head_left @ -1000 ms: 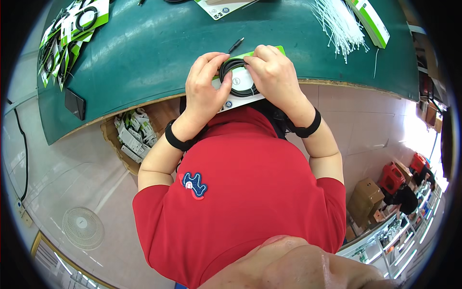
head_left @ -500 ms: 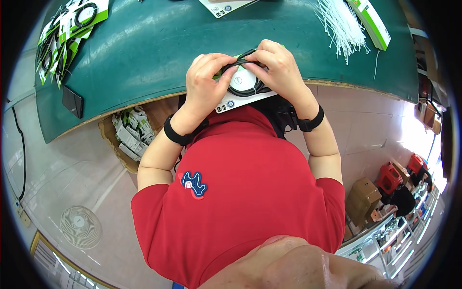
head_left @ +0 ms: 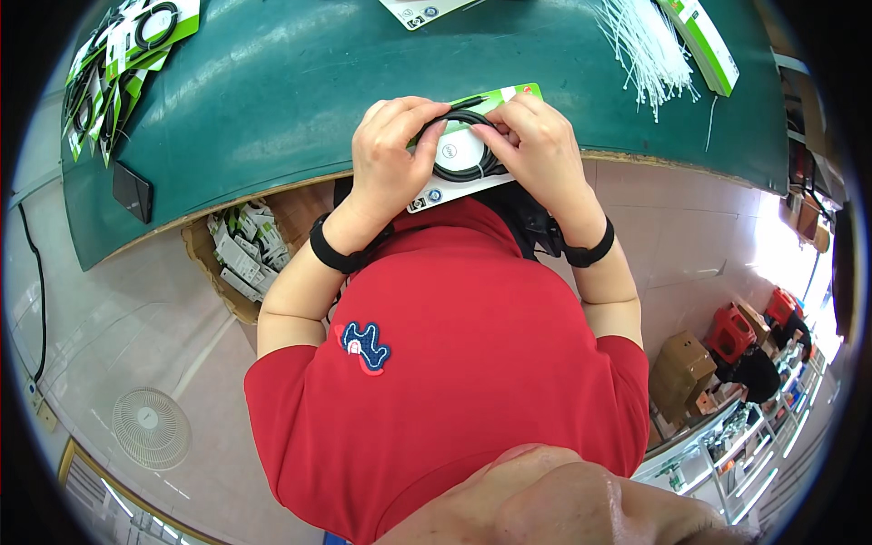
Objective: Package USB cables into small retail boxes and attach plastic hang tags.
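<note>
A black coiled cable (head_left: 461, 174) lies on a white and green backing card (head_left: 498, 98) at the table's near edge. My left hand (head_left: 396, 150) pinches the coil's left side between thumb and fingers. On the other side, my right hand (head_left: 534, 141) has its thumb and curled fingers closed on the right part of the coil. A light tie crosses the lower part of the loop, and a cable end with a plug points up to the right across the card. Parts of the card and coil are hidden under both hands.
Carded cables (head_left: 118, 68) are piled at the table's far left, near a black flat object (head_left: 133, 192). White cable ties (head_left: 645, 54) lie at the far right beside a green-white box (head_left: 704, 45). Another card (head_left: 425, 9) lies at the back. A carton (head_left: 204, 263) of packages stands below the table.
My right hand has moved down and to the right, uncovering the card's green top and the plug end. The left hand stays almost in place.
</note>
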The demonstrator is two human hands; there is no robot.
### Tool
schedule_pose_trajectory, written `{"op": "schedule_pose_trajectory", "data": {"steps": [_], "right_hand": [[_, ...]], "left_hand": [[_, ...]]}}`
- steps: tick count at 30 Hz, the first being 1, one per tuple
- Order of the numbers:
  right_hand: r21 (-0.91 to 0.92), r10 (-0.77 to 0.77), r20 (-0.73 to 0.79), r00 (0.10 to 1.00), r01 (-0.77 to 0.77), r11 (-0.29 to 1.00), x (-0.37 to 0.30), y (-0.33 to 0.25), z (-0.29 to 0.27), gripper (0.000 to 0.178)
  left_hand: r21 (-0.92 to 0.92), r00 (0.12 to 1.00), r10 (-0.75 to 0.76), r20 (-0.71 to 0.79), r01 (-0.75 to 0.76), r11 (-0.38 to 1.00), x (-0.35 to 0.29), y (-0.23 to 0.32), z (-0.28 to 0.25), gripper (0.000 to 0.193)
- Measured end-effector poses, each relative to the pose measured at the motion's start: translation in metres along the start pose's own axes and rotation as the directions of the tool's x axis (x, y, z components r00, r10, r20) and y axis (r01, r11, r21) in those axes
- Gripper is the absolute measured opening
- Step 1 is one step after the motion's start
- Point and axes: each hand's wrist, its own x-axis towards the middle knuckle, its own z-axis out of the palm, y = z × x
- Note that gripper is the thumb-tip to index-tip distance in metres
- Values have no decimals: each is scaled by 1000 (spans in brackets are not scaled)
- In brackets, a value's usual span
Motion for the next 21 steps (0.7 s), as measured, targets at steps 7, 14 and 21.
{"op": "schedule_pose_trajectory", "data": {"steps": [7, 14, 21], "right_hand": [[-11, -181, -61, 982, 181, 983, 7, 5, 7, 16], [-3, -162, -44, 986, 162, 987, 6, 4, 7, 15], [249, -12, 2, 1000, 11, 969, -1, 5, -19, 17]], "left_hand": [[-48, 1000, 0, 30, 1, 999, 1, -2, -2, 17], [-49, 999, 30, -42, -32, 998, 1, -4, 1, 15], [-42, 997, 40, -63, -43, 998, -1, -2, 2, 14]]}}
